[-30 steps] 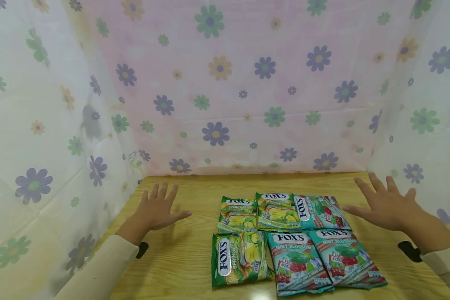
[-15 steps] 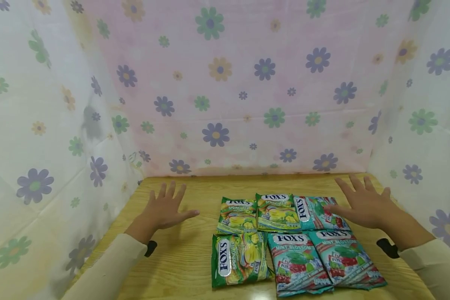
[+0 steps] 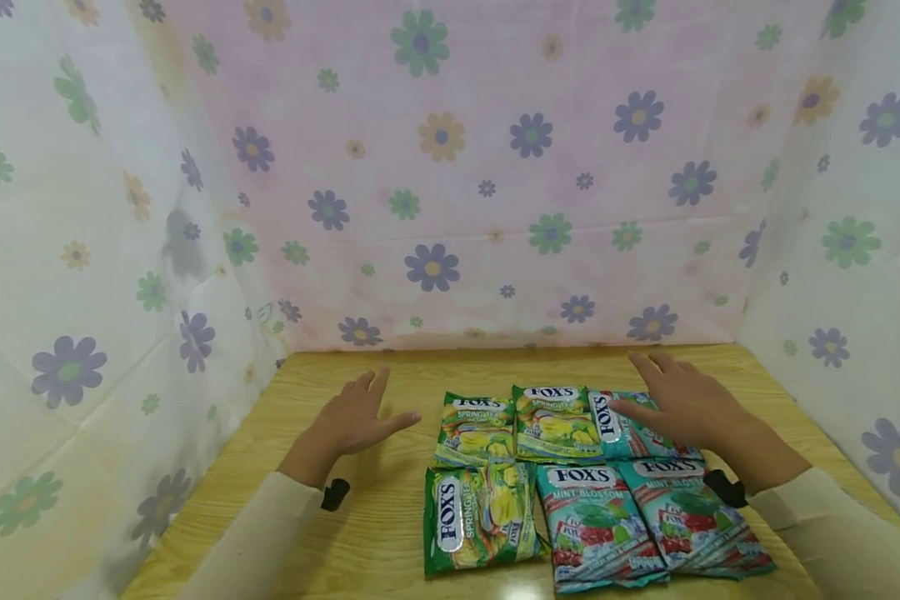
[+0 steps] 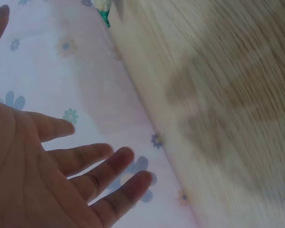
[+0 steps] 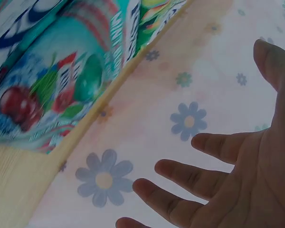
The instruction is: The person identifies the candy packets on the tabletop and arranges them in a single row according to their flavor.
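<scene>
Six-or-so is not counted here: several FOX'S candy bags lie flat in two rows on the table. Green Spring Tea bags [image 3: 477, 431] make up the left part, one of them a sideways bag [image 3: 480, 518] in the front row. Teal Mint Blossom bags [image 3: 600, 529] fill the right part. My left hand [image 3: 356, 419] hovers left of the green bags, fingers spread, holding nothing. Over the sideways teal bag [image 5: 61, 76] at the back right, my right hand [image 3: 686, 404] hangs with fingers extended and partly hides it. In both wrist views the palms show bare.
The wooden table [image 3: 360, 533] runs back to a flower-patterned cloth [image 3: 487, 167], which also rises along both sides. A dark wrist strap piece [image 3: 335, 494] sits under the left wrist, and another [image 3: 726, 489] under the right.
Both hands have moved inward: the left hand rightward toward the green bags, the right hand leftward over the back teal bag. The bags have stayed in place.
</scene>
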`<state>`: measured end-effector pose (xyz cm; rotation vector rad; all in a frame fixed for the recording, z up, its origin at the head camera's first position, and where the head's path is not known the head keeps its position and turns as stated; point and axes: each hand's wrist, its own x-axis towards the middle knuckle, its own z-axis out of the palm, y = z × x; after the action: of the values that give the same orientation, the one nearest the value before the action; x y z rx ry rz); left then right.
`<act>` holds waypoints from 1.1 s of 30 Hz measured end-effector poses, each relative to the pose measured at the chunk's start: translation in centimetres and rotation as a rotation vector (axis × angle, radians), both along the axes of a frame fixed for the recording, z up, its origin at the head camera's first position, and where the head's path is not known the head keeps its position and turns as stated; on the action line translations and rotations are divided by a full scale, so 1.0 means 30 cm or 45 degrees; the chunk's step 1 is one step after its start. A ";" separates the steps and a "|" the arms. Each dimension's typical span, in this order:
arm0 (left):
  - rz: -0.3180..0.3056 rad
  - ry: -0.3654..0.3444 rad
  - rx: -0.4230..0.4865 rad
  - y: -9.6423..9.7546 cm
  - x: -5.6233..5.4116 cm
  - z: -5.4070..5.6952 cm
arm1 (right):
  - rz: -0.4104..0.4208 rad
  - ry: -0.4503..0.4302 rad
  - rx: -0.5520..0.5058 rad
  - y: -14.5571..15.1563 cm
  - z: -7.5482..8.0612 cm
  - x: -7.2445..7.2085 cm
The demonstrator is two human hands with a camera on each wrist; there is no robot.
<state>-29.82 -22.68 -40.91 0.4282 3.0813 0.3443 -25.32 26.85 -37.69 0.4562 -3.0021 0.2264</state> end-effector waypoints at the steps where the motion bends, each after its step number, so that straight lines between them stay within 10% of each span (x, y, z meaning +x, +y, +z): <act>1: 0.002 -0.015 0.026 0.007 0.000 -0.001 | 0.002 -0.014 -0.014 -0.012 -0.001 -0.002; 33: 0.081 -0.197 0.500 0.142 -0.027 -0.086 | 0.071 -0.233 -0.414 -0.309 -0.076 -0.081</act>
<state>-30.64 -18.40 -43.48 0.2904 2.8744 0.9438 -27.74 17.57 -39.96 0.5083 -3.0410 0.7863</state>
